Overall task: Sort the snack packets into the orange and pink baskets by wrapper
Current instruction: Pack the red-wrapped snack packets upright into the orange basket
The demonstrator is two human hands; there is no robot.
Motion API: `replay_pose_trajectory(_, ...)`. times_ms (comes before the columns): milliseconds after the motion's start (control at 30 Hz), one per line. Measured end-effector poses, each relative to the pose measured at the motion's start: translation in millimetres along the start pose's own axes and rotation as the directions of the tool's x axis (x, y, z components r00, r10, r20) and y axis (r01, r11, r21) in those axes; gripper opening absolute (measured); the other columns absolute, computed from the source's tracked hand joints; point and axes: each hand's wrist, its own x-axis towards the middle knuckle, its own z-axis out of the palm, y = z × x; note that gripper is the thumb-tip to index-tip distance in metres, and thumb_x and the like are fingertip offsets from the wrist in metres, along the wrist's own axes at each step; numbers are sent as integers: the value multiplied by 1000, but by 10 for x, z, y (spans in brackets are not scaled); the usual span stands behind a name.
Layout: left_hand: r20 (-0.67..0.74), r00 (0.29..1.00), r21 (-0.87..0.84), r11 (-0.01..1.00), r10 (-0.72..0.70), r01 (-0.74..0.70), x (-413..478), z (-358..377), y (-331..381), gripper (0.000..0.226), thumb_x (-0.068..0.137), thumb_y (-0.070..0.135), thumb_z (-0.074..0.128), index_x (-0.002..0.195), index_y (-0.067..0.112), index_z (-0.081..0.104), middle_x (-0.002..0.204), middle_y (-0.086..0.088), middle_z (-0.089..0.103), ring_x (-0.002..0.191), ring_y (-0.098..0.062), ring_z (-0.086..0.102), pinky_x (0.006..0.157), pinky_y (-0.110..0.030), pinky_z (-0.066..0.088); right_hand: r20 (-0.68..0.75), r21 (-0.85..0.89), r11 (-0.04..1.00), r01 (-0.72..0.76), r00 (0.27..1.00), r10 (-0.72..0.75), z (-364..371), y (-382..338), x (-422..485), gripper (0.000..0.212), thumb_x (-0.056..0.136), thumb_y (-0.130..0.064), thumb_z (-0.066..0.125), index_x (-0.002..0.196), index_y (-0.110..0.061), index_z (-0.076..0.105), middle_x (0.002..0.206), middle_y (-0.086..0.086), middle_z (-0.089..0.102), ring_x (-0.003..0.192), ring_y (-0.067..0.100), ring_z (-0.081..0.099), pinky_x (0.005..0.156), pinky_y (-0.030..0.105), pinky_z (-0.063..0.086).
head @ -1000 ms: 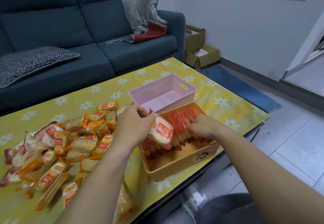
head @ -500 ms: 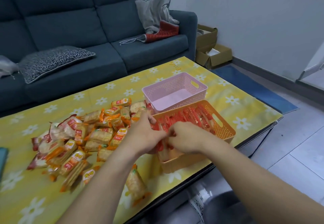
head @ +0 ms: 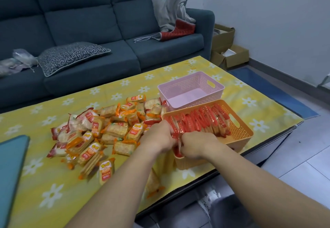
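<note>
**Flowered yellow table (head: 53,183): two hands at the orange basket (head: 244,132)**

Behind the orange basket stands a blue sofa (head: 89,22). The basket holds a row of red packets (head: 201,120) set on edge. At its near left corner the left hand (head: 157,136) and right hand (head: 198,144) meet, the fingers of both curled round the nearest red packets. Just behind the orange basket sits the pink basket (head: 189,85). To its left lies a loose heap of orange packets (head: 100,135).
</note>
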Motion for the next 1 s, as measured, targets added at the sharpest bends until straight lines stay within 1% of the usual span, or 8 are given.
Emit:
replay_pose_trajectory(133,-77,997,-30,999,28,-30,-21,-69,-56,17,83,31,69,84,23,54,96,2,68,93,-26,65,86,-43,54,-229,-119,989,-85,972,56,-146,-160,-71,19,88,-28,56,104,-19,63,106,5,67,99,30,67,70,36,43)
replay_pose_trajectory(267,-221,974,-135,991,-40,10,-89,-395,-483,10,89,27,61,79,24,62,85,3,71,84,-24,67,77,-36,56,-431,80,993,86,901,-43,-288,-374,-21,11,89,-23,50,80,-22,57,93,7,68,87,33,65,68,35,46)
replay_pose_trajectory(367,-162,980,-100,990,-113,97,-127,-561,-1021,19,92,20,61,75,17,69,81,-3,73,74,-25,68,66,-29,51,-402,138,948,287,891,-211,-266,-601,234,28,88,-14,53,107,-23,71,108,5,71,105,27,64,85,37,54)
replay_pose_trajectory(467,-122,976,-159,975,-178,158,-122,-644,-1446,22,90,12,64,71,23,67,90,0,73,74,-20,64,72,-29,52,-349,35,951,307,896,-276,-274,-782,610,45,87,-3,51,125,-22,66,119,5,71,111,26,63,95,42,54)
replay_pose_trajectory(567,-204,966,-226,968,-161,113,7,-634,-1573,22,90,11,67,76,28,68,91,6,71,91,-17,67,83,-29,53,-219,-154,954,256,933,-285,-298,-914,973,44,87,-5,54,128,-19,62,126,10,66,115,31,61,96,44,52)
replay_pose_trajectory(700,-228,973,-303,947,37,-107,251,-475,-1255,34,87,-4,54,92,21,77,98,2,77,100,-18,70,91,-28,52,-90,-389,895,219,958,-273,-274,-997,1360,38,82,-25,73,116,-14,62,123,15,64,114,35,61,90,37,49)
replay_pose_trajectory(867,-179,973,49,989,144,-138,630,-388,-871,20,94,20,51,106,18,66,115,-12,70,109,-36,62,80,-39,49,-116,-365,910,197,960,-255,-380,-793,1681,50,78,-18,76,124,-15,58,122,14,62,117,34,59,87,35,48)
replay_pose_trajectory(1000,-180,973,343,937,142,-74,851,-368,-921,28,99,31,48,115,15,65,119,-14,67,109,-39,63,77,-40,48,-110,-441,876,195,957,-268,-375,-755,1816,37,85,-24,64,120,-13,58,117,14,65,114,34,60,88,37,50)
